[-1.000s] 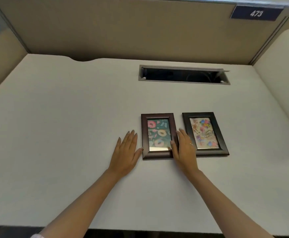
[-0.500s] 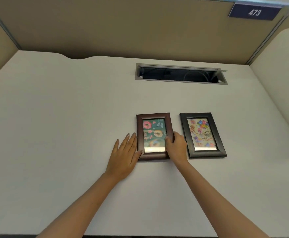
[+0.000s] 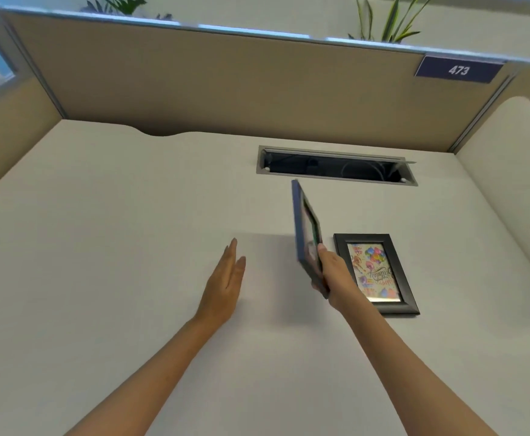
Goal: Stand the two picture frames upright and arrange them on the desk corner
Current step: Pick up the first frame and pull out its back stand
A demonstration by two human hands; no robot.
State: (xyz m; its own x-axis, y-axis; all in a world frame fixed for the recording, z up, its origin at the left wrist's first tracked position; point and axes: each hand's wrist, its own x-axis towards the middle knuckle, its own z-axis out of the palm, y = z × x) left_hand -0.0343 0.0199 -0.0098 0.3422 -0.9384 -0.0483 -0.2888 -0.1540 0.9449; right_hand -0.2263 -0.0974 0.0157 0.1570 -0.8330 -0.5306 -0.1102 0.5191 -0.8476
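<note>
My right hand [image 3: 334,275] grips the lower edge of the dark brown picture frame [image 3: 304,228], lifted off the white desk [image 3: 131,247] and turned nearly edge-on, its picture facing right. The black picture frame [image 3: 407,297] with a balloon picture lies flat on the desk just right of that hand. My left hand [image 3: 224,284] hovers to the left with fingers straight and together, holding nothing, clear of both frames.
An open cable slot [image 3: 336,166] with a metal rim is cut into the desk behind the frames. Beige partition walls [image 3: 226,83] enclose the desk at the back and both sides, with a "473" plate [image 3: 458,70] at the upper right.
My right hand has closed on the brown frame and raised it off the desk, tipping it on edge. My left hand let go of its side and drew left. The view tilted up.
</note>
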